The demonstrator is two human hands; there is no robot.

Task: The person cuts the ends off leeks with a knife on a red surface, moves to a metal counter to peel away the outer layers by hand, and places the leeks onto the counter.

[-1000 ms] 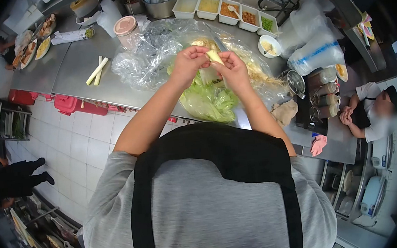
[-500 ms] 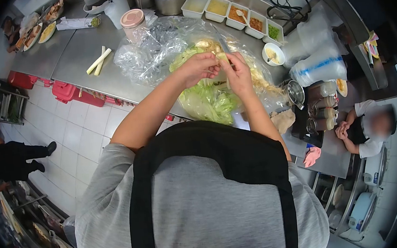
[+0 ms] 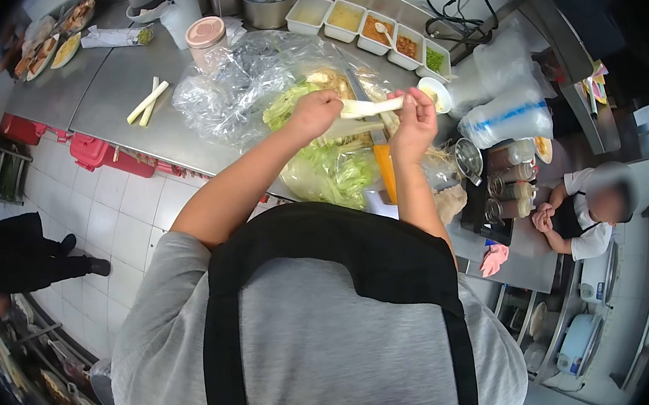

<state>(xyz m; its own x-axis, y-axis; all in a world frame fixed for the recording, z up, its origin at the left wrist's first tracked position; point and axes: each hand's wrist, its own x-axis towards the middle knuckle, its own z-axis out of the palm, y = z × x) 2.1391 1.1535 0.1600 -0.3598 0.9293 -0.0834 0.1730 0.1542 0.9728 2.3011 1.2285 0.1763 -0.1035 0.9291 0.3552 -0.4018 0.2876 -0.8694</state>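
A white leek stalk [image 3: 369,107] is stretched sideways between my hands, above the plastic bags. My left hand [image 3: 318,115] is closed around its left end. On the right, my right hand [image 3: 415,121] pinches the other end between thumb and fingers. Below the stalk lies a knife with an orange handle [image 3: 385,172], its blade pointing away from me. Pale green leaves [image 3: 334,175] and rooty white stalks lie under and around my hands, partly on clear plastic. Two more white leek stalks [image 3: 147,102] cross each other on the steel counter [image 3: 112,117] at left.
White tubs of chopped ingredients [image 3: 375,36] line the back. A small white bowl [image 3: 435,94] and glass jars [image 3: 511,178] stand to the right. A pink-lidded container [image 3: 206,37] is behind the plastic bags [image 3: 215,96]. One person stands right, another left.
My hands have moved apart, and the leek stalk now spans between them. The knife, earlier by my right hand with its handle hidden, now shows its orange handle below the stalk. The view has shifted slightly.
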